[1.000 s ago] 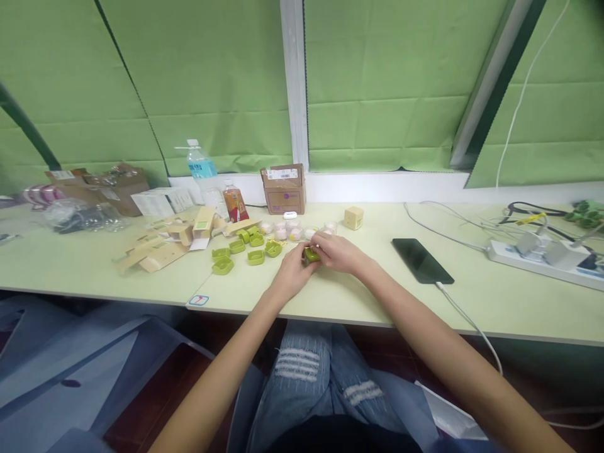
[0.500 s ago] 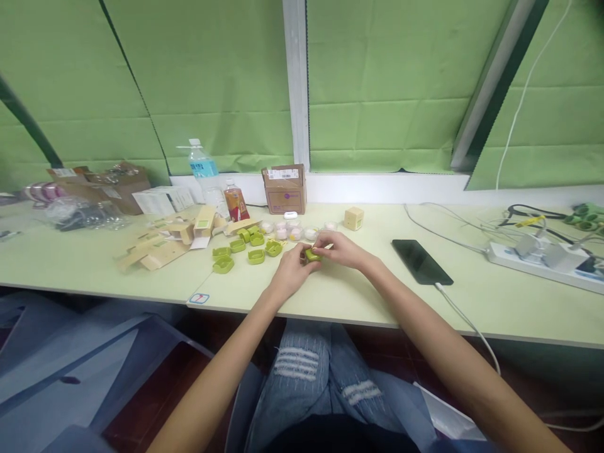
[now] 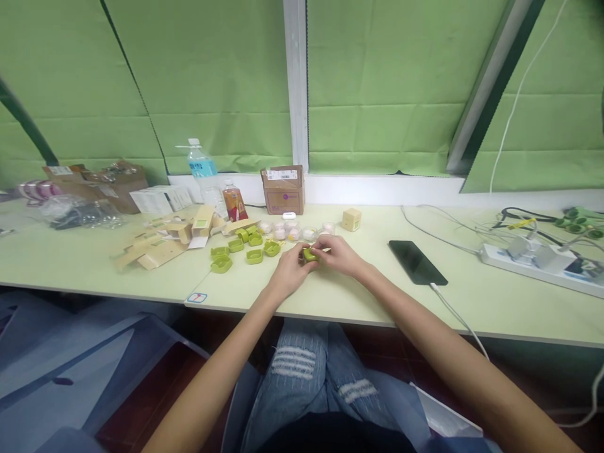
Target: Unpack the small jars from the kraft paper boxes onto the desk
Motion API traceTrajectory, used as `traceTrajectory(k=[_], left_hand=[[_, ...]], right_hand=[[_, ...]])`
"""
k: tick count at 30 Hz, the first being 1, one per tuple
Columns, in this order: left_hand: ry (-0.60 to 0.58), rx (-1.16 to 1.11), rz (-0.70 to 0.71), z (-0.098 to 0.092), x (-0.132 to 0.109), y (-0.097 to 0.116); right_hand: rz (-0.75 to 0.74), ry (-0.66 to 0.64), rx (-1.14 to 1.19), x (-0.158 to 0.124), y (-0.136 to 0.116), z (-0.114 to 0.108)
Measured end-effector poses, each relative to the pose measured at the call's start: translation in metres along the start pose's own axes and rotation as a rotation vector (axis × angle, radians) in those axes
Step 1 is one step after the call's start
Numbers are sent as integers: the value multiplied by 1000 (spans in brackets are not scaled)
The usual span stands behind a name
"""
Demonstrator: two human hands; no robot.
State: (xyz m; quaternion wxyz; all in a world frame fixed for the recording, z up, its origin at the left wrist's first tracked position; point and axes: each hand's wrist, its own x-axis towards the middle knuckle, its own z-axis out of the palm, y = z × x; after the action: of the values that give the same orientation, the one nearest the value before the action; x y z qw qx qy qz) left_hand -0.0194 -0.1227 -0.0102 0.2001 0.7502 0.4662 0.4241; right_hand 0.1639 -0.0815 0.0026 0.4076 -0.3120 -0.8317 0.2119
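Observation:
Between both hands, just above the pale green table (image 3: pixel 344 296), is a small green plastic case (image 3: pixel 310 255). My left hand (image 3: pixel 291 268) grips its left side, the thumb along the near edge. My right hand (image 3: pixel 338 254) pinches its upper right part with the fingertips. Fingers cover much of the case, so its inside cannot be made out. Several similar green cases (image 3: pixel 255 256) lie to the left, some of them opened. Behind the hands stand small clear round containers (image 3: pixel 293 234) with pinkish and yellow contents.
Flattened cartons (image 3: pixel 163 251) lie at the left. A water bottle (image 3: pixel 202 168), an orange-labelled bottle (image 3: pixel 234 202) and a brown box (image 3: pixel 284 190) stand behind. A small cube box (image 3: pixel 352 219), a phone (image 3: pixel 417 262) on a cable and a power strip (image 3: pixel 542 267) are toward the right.
The view has shifted slightly. Both hands still hold the green case, and my right fingers have moved a little on its top.

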Motion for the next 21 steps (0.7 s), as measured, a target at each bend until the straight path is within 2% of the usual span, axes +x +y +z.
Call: traceTrajectory(k=[4, 7, 11, 14, 17, 21], left_hand=[[-5, -19, 2, -2, 0, -2], [-25, -134, -3, -1, 1, -8], [-55, -311, -51, 2, 4, -14], [-77, -375, -75, 3, 4, -13], [-76, -323, -21, 2, 1, -8], [-22, -167, 48, 0, -2, -1]], right_hand=[[28, 59, 37, -3, 2, 6], [62, 84, 100, -3, 3, 9], [146, 79, 282, -1, 8, 6], [225, 167, 424, 1, 15, 1], [298, 185, 477, -1, 20, 2], [296, 104, 420, -3, 20, 8]])
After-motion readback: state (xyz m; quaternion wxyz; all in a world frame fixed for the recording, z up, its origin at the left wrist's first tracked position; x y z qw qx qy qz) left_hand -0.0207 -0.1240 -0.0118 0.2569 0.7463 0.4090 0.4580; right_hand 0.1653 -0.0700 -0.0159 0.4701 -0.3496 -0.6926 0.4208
